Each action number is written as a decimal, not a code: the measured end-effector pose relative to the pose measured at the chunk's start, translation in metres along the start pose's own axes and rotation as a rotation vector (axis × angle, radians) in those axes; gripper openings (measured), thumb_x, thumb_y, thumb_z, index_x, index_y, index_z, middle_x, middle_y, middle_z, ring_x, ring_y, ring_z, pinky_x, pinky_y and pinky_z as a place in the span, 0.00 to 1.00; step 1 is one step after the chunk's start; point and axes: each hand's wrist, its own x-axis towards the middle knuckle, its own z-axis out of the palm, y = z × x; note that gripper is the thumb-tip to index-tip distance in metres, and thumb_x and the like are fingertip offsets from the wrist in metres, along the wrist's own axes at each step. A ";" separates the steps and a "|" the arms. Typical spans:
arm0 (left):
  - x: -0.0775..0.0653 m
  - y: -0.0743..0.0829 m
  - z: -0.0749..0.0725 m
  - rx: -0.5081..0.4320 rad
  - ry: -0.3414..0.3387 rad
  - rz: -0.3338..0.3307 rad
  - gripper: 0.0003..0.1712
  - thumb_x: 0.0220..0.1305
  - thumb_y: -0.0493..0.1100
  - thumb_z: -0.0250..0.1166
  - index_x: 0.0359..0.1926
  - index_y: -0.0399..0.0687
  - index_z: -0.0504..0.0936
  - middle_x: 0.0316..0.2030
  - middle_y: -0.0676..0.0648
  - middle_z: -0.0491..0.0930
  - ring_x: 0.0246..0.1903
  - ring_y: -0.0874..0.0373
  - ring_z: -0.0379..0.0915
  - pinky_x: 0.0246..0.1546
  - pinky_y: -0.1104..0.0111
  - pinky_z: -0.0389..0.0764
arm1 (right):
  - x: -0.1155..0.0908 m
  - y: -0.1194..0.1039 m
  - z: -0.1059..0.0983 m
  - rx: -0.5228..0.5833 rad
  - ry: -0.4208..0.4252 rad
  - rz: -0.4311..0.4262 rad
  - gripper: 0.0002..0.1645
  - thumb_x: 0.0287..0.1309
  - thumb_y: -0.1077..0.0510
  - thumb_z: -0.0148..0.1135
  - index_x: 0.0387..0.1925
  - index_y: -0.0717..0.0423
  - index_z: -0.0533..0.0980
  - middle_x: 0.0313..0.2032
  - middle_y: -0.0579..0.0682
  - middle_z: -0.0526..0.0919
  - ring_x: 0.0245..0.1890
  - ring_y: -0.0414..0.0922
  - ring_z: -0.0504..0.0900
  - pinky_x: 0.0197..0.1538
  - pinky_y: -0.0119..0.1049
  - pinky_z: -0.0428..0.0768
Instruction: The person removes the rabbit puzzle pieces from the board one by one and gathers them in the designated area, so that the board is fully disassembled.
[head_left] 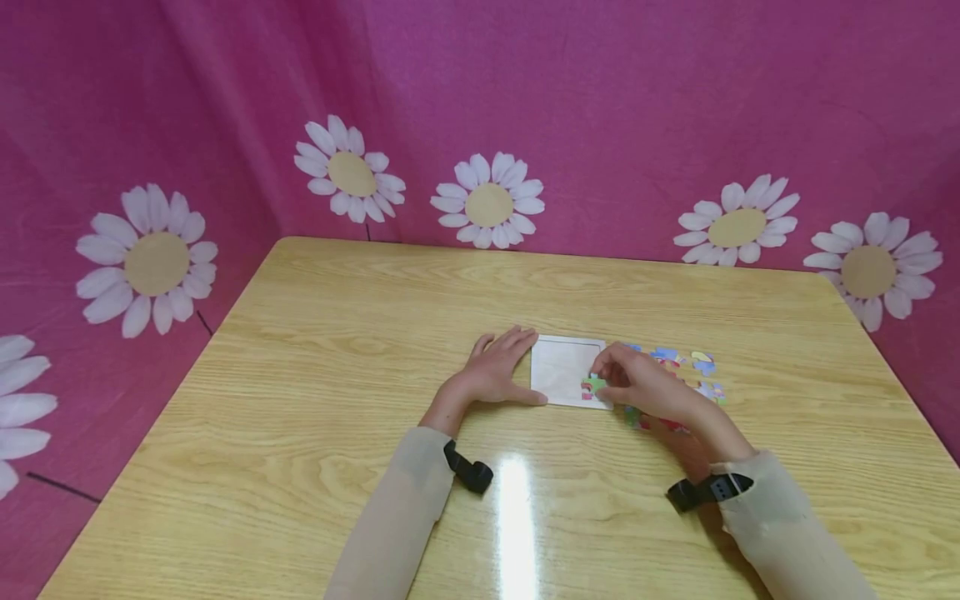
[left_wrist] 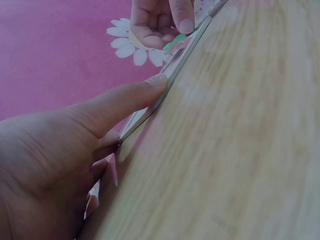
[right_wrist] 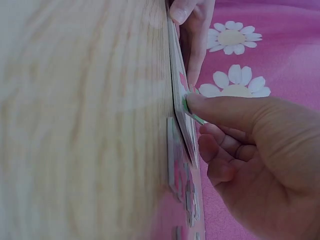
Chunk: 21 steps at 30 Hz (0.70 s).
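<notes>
A white square puzzle board with a thin border line lies flat on the table. My left hand rests at its left side, with the thumb on the near corner and the extended fingers by the far corner. A green and red jigsaw piece is at the board's near right corner, where my right hand pinches it. In the right wrist view the thumb presses on the green part, and the piece is slightly tilted over the board. The fingertips behind it are partly hidden.
Several colourful loose jigsaw pieces lie to the right of the board, partly under my right hand and forearm. The wooden table reaches back to a pink curtain with white daisies. A band with a black device circles each wrist.
</notes>
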 end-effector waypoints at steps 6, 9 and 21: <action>0.000 0.000 -0.001 -0.002 -0.003 0.001 0.59 0.55 0.67 0.68 0.78 0.54 0.46 0.78 0.53 0.45 0.79 0.57 0.33 0.78 0.53 0.35 | -0.005 -0.003 0.000 0.012 0.035 -0.001 0.12 0.60 0.66 0.64 0.43 0.60 0.73 0.37 0.52 0.78 0.37 0.39 0.74 0.38 0.27 0.75; 0.000 0.000 -0.001 -0.001 -0.003 0.002 0.59 0.55 0.67 0.67 0.78 0.54 0.46 0.78 0.52 0.45 0.79 0.57 0.33 0.78 0.53 0.35 | -0.005 -0.003 0.001 0.012 0.063 -0.024 0.09 0.60 0.68 0.62 0.42 0.60 0.73 0.36 0.51 0.79 0.36 0.36 0.75 0.38 0.26 0.77; -0.001 0.001 -0.001 -0.005 -0.001 0.009 0.59 0.55 0.66 0.68 0.78 0.53 0.46 0.78 0.52 0.45 0.79 0.56 0.33 0.78 0.53 0.36 | -0.011 0.001 0.001 0.052 0.145 -0.080 0.06 0.62 0.70 0.59 0.40 0.59 0.75 0.34 0.51 0.80 0.34 0.33 0.75 0.35 0.26 0.76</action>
